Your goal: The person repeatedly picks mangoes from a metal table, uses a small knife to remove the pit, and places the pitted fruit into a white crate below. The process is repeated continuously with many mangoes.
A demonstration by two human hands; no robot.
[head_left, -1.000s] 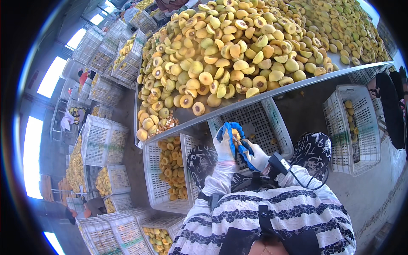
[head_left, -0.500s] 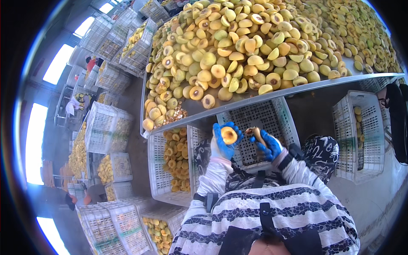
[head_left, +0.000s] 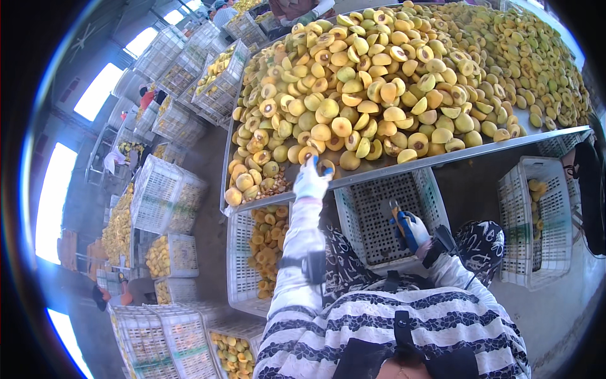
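Observation:
My left hand (head_left: 312, 182), in a white and blue glove, reaches to the near edge of the fruit heap. Its blue fingertips close around a halved yellow peach (head_left: 324, 165) at the table's lip, partly hidden by the fingers. More cut peach halves (head_left: 341, 127) with brown centres lie just beyond. My right hand (head_left: 411, 230), in a blue glove, is closed on a small hand tool (head_left: 396, 210) with a slim tip pointing away from me. Below it stands a white slatted crate (head_left: 370, 234), its dark perforated bottom showing.
A metal-edged table (head_left: 442, 155) carries the peach heap. Crumbled pits (head_left: 275, 185) lie at its left corner. One crate of peach halves (head_left: 238, 278) stands left of my legs, another crate (head_left: 530, 252) to the right. Stacked crates (head_left: 165, 196) line the left. A co-worker's gloved hand (head_left: 307, 18) shows at the far side.
My left hand has moved forward from above the crate to the table edge; the hollowed peach half it held is gone from it. My right hand stays over the crate, slightly lower.

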